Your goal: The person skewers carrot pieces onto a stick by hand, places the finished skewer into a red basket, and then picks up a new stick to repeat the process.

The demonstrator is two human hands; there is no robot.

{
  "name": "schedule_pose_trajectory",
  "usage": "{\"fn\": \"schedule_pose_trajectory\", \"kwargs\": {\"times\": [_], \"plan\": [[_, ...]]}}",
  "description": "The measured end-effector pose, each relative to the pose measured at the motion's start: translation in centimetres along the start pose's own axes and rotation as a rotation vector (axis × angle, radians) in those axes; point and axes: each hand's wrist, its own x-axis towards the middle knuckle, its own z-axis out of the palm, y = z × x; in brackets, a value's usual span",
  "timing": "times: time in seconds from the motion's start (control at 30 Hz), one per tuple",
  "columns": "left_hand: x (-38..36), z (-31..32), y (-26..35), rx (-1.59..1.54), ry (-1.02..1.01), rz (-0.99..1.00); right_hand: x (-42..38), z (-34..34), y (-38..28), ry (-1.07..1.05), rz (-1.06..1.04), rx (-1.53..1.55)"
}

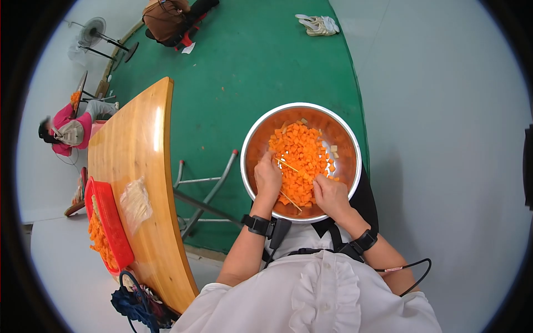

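A metal bowl (249,129) on my lap holds many diced carrot cubes (297,141) and a few paler cubes (333,149). My left hand (268,176) is closed over the left side of the bowl, with a thin wooden skewer (286,164) sticking out from its fingertips toward the right. A second thin stick (291,201) shows below that hand, lying over the carrots; its other end is hidden by the hand. On the right, my right hand (331,196) pinches a carrot cube near the skewer's far end; fingers partly cover the piece.
To the left is a wooden table (145,127) with a red basket (119,238) of carrot pieces and a plastic bag of sticks (135,204). Metal folding legs (208,191) stand beside my bowl. Farther off are two seated people, a fan (93,32) and shoes (317,25).
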Motion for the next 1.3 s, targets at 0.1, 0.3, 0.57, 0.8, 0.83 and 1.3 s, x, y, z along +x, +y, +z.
{"fn": "schedule_pose_trajectory", "kwargs": {"times": [0.1, 0.3, 0.57, 0.8, 0.83, 1.3], "plan": [[0.0, 0.0, 0.1, 0.044, -0.006, -0.003, 0.1, -0.1, -0.1, 0.047, -0.043, -0.039], [-0.1, 0.0, 0.0, 0.067, -0.009, 0.027, 0.0, 0.3, 0.1, -0.098, 0.207, 0.271], [0.0, -0.1, -0.5, -0.002, 0.018, 0.078, 1.3, -0.2, 1.7, -0.527, 0.925, 1.442], [-0.1, 0.1, -0.5, 0.021, -0.018, 0.057, 0.4, 0.0, -0.4, 0.035, -0.028, -0.14], [-0.2, 0.0, -0.3, 0.01, -0.032, 0.038, 0.6, -0.3, -0.6, 0.051, -0.051, -0.177], [0.2, -0.7, -0.4, -0.171, -0.09, -0.083, 2.3, -0.4, 2.4, -0.61, 1.025, 1.533]]}}
